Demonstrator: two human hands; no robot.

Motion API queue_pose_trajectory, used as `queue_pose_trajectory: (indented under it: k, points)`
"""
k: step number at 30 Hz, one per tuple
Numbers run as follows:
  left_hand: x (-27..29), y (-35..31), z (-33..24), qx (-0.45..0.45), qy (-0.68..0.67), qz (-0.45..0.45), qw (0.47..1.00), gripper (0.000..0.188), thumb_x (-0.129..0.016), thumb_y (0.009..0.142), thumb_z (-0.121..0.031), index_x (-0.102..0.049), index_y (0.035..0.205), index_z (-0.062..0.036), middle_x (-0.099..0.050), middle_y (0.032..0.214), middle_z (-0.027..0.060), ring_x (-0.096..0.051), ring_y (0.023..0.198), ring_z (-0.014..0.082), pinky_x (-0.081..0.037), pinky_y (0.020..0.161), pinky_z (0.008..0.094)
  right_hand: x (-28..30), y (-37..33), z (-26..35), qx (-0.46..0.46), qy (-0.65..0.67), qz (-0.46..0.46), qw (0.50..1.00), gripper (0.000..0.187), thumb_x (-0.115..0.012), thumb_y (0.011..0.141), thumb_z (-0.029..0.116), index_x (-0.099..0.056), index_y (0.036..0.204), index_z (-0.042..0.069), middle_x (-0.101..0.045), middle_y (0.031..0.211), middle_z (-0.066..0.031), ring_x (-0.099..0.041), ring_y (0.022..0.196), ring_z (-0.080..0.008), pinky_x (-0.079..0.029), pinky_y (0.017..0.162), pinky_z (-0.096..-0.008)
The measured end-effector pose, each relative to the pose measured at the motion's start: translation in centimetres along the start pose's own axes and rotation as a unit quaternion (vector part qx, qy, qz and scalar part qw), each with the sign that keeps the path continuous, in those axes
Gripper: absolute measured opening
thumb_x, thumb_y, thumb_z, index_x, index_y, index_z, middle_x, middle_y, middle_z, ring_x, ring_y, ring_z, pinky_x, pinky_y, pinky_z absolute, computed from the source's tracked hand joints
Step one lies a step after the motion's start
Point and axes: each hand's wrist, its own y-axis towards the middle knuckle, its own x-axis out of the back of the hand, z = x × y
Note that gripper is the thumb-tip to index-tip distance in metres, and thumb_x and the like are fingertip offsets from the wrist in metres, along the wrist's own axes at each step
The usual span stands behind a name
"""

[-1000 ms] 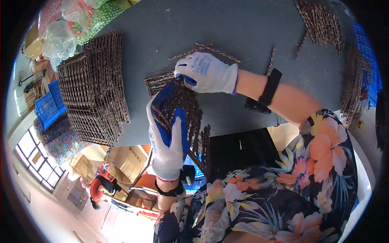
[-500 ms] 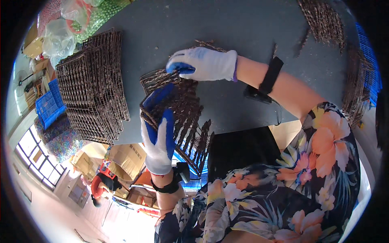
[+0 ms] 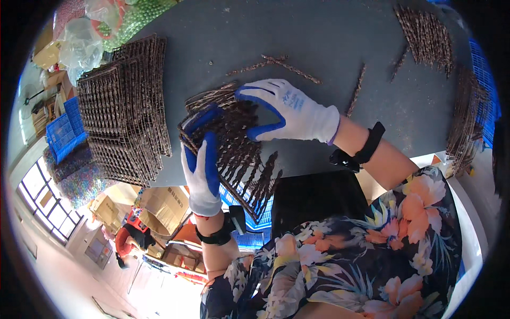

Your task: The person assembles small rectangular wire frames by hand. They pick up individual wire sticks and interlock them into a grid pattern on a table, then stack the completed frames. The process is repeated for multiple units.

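Both my hands wear white gloves with blue palms and fingers. My left hand point(image 3: 202, 175) grips the left edge of a bundle of dark brown frames point(image 3: 234, 141) made of twisted, twig-like strips. The bundle's near end hangs past the table edge, fanned into slats. My right hand point(image 3: 292, 111) is at the bundle's far right side, thumb and fingers spread apart with the fingertips against the strips. Beyond it, loose brown sticks point(image 3: 297, 70) lie crossed on the table. Another single stick point(image 3: 357, 90) lies to the right.
A tall stack of similar brown frames point(image 3: 125, 114) stands at the table's left. More brown sticks are piled at the far right point(image 3: 426, 40) of the grey table point(image 3: 329, 32). Clear bags and green beads point(image 3: 141, 24) are at the far left; a person point(image 3: 130, 242) bends beyond boxes.
My right hand has moved nearer and to the right, its thumb and fingers spreading apart. The crossed sticks it partly covered now show. My left hand keeps its hold on the bundle.
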Motion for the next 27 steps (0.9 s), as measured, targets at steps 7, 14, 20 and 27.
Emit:
queue_pose_trajectory:
  k: [7,14,20,27]
  points:
    - [-1.4,0.7,-1.1,0.13,-0.08,-0.019,0.988,0.045,-0.051,0.098,-0.003,-0.041,0.141,0.0042,-0.055,0.133,0.0141,-0.055,0.119,0.0198,-0.043,0.104,0.0311,-1.0,0.9,0.2,0.03,0.001,0.038,0.999,0.079,-0.08,0.076,0.045,-0.045,0.141,0.015,-0.049,0.142,-0.0135,-0.045,0.131,-0.0325,-0.032,0.112,-0.0441]
    - [-0.7,-0.5,-0.1,-0.009,-0.012,-0.036,0.999,0.041,-0.052,0.098,-0.004,-0.047,0.138,0.0036,-0.057,0.131,0.0139,-0.055,0.121,0.0203,-0.042,0.105,0.0337,-1.0,2.1,0.2,0.045,0.069,0.018,0.996,0.086,-0.082,0.071,0.047,-0.045,0.139,0.009,-0.054,0.135,-0.0153,-0.048,0.129,-0.0323,-0.032,0.112,-0.0439]
    - [-0.3,-0.5,0.1,0.007,-0.002,-0.044,0.999,0.038,-0.052,0.095,-0.001,-0.051,0.132,0.0057,-0.054,0.133,0.0196,-0.055,0.121,0.0293,-0.043,0.105,0.0375,-2.0,2.3,0.0,0.055,0.137,0.041,0.988,0.088,-0.083,0.07,0.046,-0.045,0.139,0.007,-0.056,0.132,-0.0163,-0.052,0.125,-0.032,-0.035,0.109,-0.0447]
    - [0.6,-0.5,0.6,-0.022,0.086,0.009,0.996,0.034,-0.042,0.101,-0.01,-0.054,0.127,0.0081,-0.059,0.128,0.0198,-0.059,0.117,0.0264,-0.046,0.103,0.0383,-0.9,4.0,0.7,0.027,-0.024,0.15,0.988,0.092,-0.082,0.067,0.053,-0.046,0.14,0.009,-0.058,0.131,-0.0161,-0.052,0.123,-0.0336,-0.038,0.105,-0.0461]
